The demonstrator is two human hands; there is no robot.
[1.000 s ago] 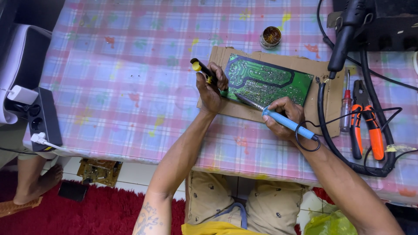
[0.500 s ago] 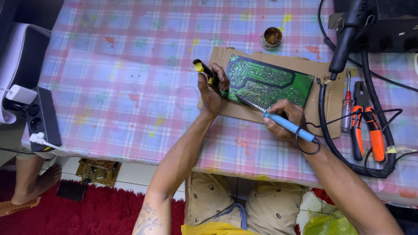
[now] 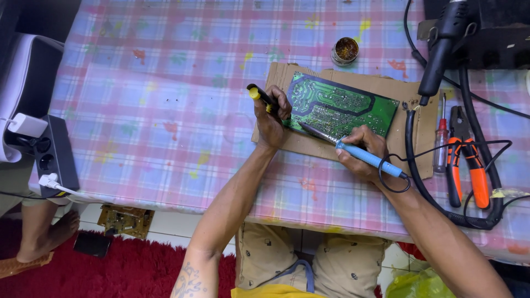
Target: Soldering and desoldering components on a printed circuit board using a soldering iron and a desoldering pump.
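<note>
A green circuit board (image 3: 339, 107) lies solder side up on a piece of brown cardboard (image 3: 411, 118) on the checked tablecloth. My left hand (image 3: 271, 118) grips a yellow-and-black tool (image 3: 258, 94) at the board's left edge. My right hand (image 3: 361, 152) holds a blue-handled soldering iron (image 3: 367, 157); its metal tip (image 3: 312, 131) touches the board's near edge. The iron's black cord (image 3: 395, 185) loops off to the right.
A small round tin (image 3: 345, 51) sits beyond the cardboard. To the right lie a red screwdriver (image 3: 440, 144), orange-handled pliers (image 3: 466, 168), a black hot-air handle (image 3: 441, 47) and thick black cables. A black power strip (image 3: 52, 157) sits at the left edge. Another person's foot (image 3: 52, 234) rests on the red rug.
Both hands stay on the board; the soldering iron tip has shifted only slightly along the board's near edge.
</note>
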